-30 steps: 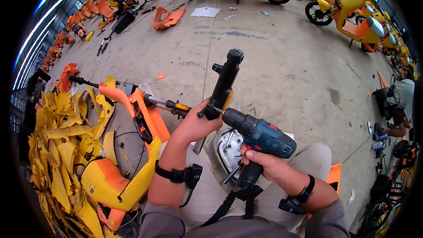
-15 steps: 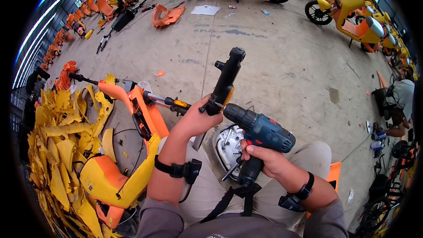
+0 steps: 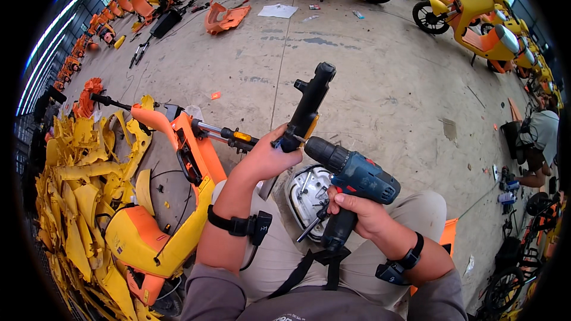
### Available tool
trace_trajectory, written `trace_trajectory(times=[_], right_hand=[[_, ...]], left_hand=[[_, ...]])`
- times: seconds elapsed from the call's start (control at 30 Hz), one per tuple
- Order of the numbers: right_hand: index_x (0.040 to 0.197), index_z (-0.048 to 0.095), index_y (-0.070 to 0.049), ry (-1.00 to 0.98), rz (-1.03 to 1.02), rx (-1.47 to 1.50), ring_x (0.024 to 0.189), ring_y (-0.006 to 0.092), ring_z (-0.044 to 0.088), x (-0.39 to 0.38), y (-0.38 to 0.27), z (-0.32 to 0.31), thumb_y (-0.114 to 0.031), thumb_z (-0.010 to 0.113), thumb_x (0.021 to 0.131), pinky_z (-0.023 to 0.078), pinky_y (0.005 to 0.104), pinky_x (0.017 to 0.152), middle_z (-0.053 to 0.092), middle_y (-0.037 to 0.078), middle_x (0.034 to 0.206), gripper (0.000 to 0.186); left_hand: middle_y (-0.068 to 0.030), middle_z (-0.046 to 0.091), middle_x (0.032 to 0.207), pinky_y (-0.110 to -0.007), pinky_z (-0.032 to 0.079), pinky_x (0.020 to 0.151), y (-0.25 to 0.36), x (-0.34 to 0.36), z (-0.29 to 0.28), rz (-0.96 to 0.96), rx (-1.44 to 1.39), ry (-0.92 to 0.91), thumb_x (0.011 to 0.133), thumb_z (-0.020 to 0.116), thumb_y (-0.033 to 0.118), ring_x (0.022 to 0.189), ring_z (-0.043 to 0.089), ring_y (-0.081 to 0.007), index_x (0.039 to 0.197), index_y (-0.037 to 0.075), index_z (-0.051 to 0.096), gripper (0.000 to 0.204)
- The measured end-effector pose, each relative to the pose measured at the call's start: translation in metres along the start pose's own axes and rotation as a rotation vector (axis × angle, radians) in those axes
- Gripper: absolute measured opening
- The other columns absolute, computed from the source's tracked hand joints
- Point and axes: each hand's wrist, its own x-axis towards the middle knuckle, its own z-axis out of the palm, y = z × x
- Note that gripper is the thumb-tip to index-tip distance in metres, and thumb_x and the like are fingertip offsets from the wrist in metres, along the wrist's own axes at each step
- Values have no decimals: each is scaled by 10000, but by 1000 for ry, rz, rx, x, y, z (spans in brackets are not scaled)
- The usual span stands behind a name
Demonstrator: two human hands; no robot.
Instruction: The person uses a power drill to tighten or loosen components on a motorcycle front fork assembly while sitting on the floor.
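My left hand (image 3: 270, 156) is closed around the lower end of a long black fork leg (image 3: 310, 104) with an orange reflector on its side. It tilts up and away to the right. My right hand (image 3: 361, 213) grips the handle of a dark blue cordless drill (image 3: 360, 173). The drill points left, its bit meeting the fork leg just beside my left fingers; whether it sits in a screw is too small to tell. Below, between my legs, lies a white metal housing (image 3: 308, 196) with bolts and rods on it, partly covered by the drill.
An orange and yellow scooter body (image 3: 199, 160) lies at my left, its fork reaching toward my left hand. Beyond it rises a heap of broken yellow panels (image 3: 71, 202). A person (image 3: 541, 137) crouches at the far right. Parked scooters (image 3: 470, 24) line the back.
The fork leg and the drill have shifted very slightly to the right together. Both hands keep the same grip.
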Motion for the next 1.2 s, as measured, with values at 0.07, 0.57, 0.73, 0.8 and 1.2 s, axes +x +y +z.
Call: trace_trajectory(times=[0.07, 0.57, 0.73, 0.8, 1.2], right_hand=[[1251, 555, -35, 6, 5, 12, 808, 134, 605, 0, -1, 1, -118, 739, 899, 517, 345, 847, 633, 48, 946, 406], [1152, 588, -53, 30, 24, 74, 801, 137, 615, -1, -1, 2, -65, 713, 912, 521, 317, 780, 629, 31, 936, 271], [1282, 538, -13, 20, 33, 42, 808, 150, 614, -1, 1, -2, -97, 710, 904, 525, 357, 856, 642, 61, 971, 424], [1284, 538, -16, 18, 30, 40, 808, 148, 614, -1, 1, -2, -103, 711, 908, 525, 356, 853, 641, 59, 969, 423], [1223, 576, -43, 40, -8, -54, 796, 140, 612, -3, 0, -1, -162, 742, 912, 525, 350, 828, 623, 35, 920, 372]], left_hand=[[14, 603, 789, -258, 489, 622, -2, 1, 0, 1, 2, 4, 790, 693, 33, 695, 584, -85, 1162, 47, 590, 386], [12, 593, 841, -254, 482, 648, -11, 2, -3, 4, -57, -39, 810, 685, 62, 725, 553, -70, 1300, 57, 571, 503], [25, 596, 803, -247, 469, 631, -2, 0, -1, -3, -41, -40, 819, 685, 26, 708, 557, -66, 1216, 54, 590, 409], [22, 598, 803, -249, 472, 628, -1, -1, -1, -9, -41, -36, 817, 686, 28, 706, 561, -69, 1209, 55, 591, 405], [7, 616, 807, -261, 488, 626, -4, 1, -1, 1, -40, -32, 814, 686, 33, 702, 586, -84, 1189, 50, 590, 388]])
